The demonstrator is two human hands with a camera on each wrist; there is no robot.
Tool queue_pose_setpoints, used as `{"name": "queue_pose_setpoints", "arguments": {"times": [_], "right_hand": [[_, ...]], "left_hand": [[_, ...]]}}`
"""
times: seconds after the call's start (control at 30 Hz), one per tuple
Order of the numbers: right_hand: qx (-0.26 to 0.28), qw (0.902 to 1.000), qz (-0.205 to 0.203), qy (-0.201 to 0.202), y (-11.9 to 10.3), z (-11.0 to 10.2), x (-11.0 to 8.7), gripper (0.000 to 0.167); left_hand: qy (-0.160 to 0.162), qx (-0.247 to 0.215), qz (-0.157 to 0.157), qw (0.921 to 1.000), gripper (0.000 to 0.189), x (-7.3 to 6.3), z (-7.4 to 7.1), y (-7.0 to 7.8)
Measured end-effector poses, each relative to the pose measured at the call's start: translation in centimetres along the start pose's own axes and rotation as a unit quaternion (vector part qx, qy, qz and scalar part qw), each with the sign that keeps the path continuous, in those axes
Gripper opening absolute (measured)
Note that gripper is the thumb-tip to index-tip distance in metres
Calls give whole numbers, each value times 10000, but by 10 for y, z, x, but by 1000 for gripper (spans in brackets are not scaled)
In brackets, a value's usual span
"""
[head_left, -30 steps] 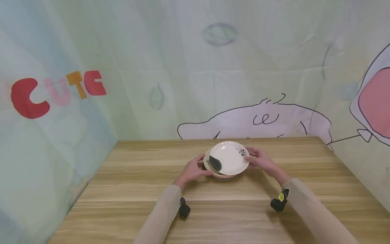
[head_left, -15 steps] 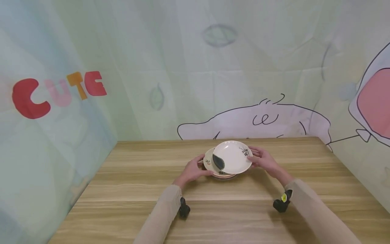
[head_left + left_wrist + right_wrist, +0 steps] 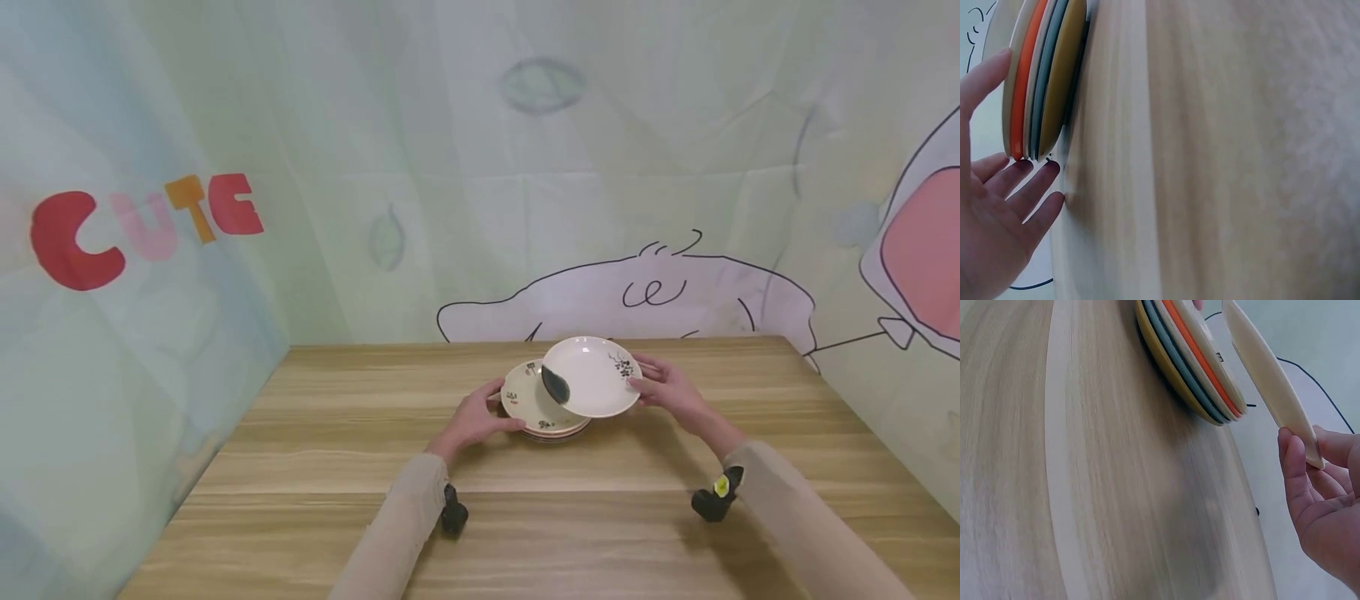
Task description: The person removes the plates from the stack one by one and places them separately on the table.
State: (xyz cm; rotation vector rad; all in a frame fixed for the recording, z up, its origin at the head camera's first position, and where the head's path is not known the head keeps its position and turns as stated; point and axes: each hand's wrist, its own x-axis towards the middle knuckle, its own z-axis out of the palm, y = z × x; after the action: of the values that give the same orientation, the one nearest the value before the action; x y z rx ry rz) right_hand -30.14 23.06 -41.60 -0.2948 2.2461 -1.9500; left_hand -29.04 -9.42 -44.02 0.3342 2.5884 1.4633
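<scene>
A white plate [image 3: 596,379] with a dark leaf-shaped patch and a black sprig print is held up in my right hand [image 3: 675,398]. The thumb and fingers pinch its right rim. It hangs tilted above the right part of a stack of plates [image 3: 528,406], apart from them in the right wrist view. The stack's cream top plate has small printed motifs; orange, teal and yellow plates [image 3: 1063,75] show below it. My left hand [image 3: 475,421] curves round the stack's left side, thumb at the near rim, fingertips [image 3: 1052,167] along the edge.
The stack stands on a wood-grain table [image 3: 360,467], towards its far edge. Behind it hangs a pale printed curtain [image 3: 450,167] with coloured letters at the left. Black wrist cameras [image 3: 716,496] sit at both cuffs.
My right hand has moved the white plate rightwards and slightly up off the stack, so more of the cream plate shows. My left hand has stayed in place at the stack.
</scene>
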Motion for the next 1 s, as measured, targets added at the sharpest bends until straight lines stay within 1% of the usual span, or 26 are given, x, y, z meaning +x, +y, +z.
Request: {"name": "queue_pose_setpoints", "arguments": {"times": [0.17,0.3,0.53,0.77,1.0], "right_hand": [[-83,10000,21,-36,-2,-11,-6,63],[-98,9999,43,-58,-3,-21,-12,64],[-6,9999,101,109,-2,-36,-18,64],[-1,9995,222,225,2,-45,-24,67],[-8,9993,252,261,7,-53,-28,68]], "left_hand": [[16,74,-108,9999,89,-1,0,1],[-6,80,-110,9999,89,-1,0,2],[4,85,-128,9999,90,0,-1,2],[-3,45,-123,9999,89,0,-1,1],[-16,51,-103,9999,89,-1,0,0]]}}
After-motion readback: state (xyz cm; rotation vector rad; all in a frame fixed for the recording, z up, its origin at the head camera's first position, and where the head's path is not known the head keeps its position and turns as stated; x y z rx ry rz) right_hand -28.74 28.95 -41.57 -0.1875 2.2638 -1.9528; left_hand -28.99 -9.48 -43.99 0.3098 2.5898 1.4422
